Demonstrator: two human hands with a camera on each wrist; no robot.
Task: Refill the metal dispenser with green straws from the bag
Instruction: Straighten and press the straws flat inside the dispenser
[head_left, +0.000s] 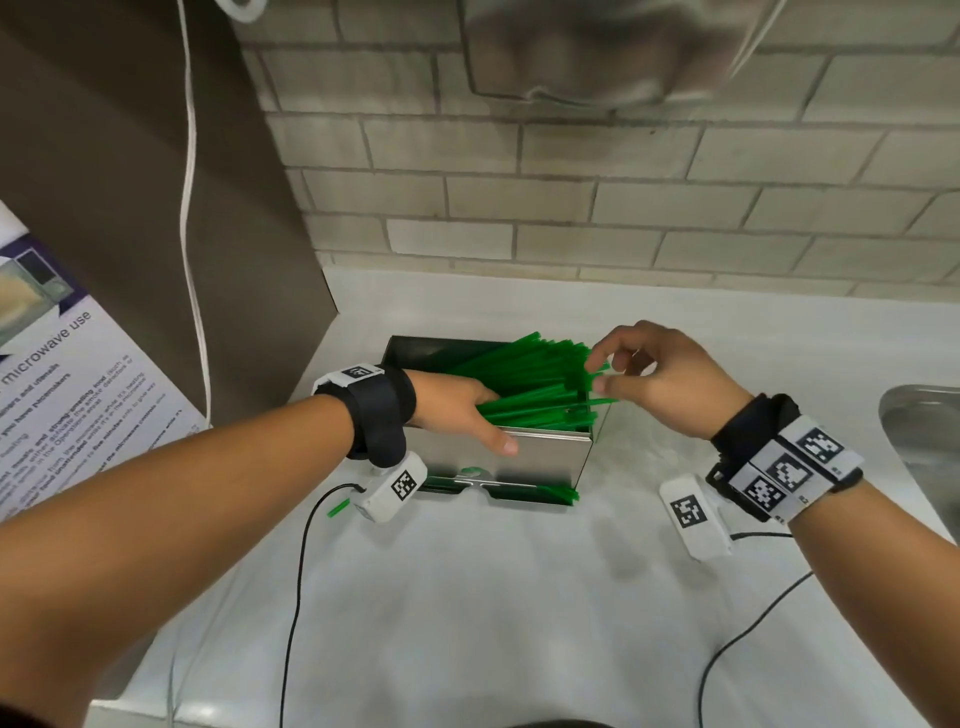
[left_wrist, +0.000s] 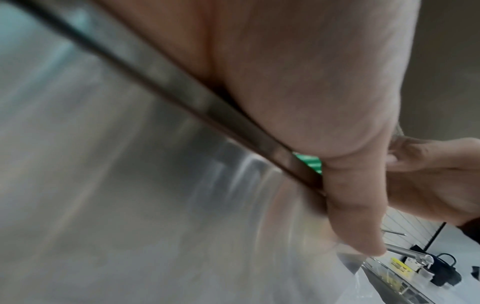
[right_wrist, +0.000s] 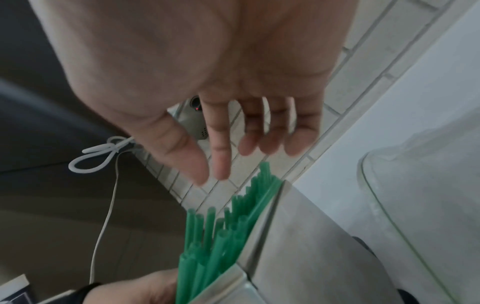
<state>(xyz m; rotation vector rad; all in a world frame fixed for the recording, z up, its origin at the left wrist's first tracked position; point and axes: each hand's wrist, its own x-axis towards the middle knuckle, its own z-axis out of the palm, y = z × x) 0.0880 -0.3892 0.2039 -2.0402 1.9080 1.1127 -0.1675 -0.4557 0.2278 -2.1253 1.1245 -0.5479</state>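
Most of the load is already in: the metal dispenser sits toward the back of the white worktop, just in front of the brick wall and left of the sink at the right edge, and it's packed with green straws. They lie in a slanted heap, not level; the right ends stick up and past the dispenser's right rim, seen clearly in the right wrist view. A row of straw ends shows at the front slot along the bottom, so the feed looks stocked.

My left hand reaches in from the left side, fingers down in the heap where I can't see them, thumb lying over the front wall; left wrist view shows the thumb pressed flat on the metal edge. Whether the buried fingers curl round any straws I cannot tell. My right hand hovers at the raised right ends, fingers loosely bent and apart, holding nothing; right wrist view shows an open palm above the tips, no contact I can confirm.

One stray straw lies on the worktop off the dispenser's front left corner, partly behind my wrist camera.

No bag that I can pick out for sure; a clear plastic shape shows at the right in the right wrist view, can't say what it is.

Judgement: filling nearly done, what's left is levelling and tapping the ends flush inside the walls, picking up the stray, closing a lid if there is one
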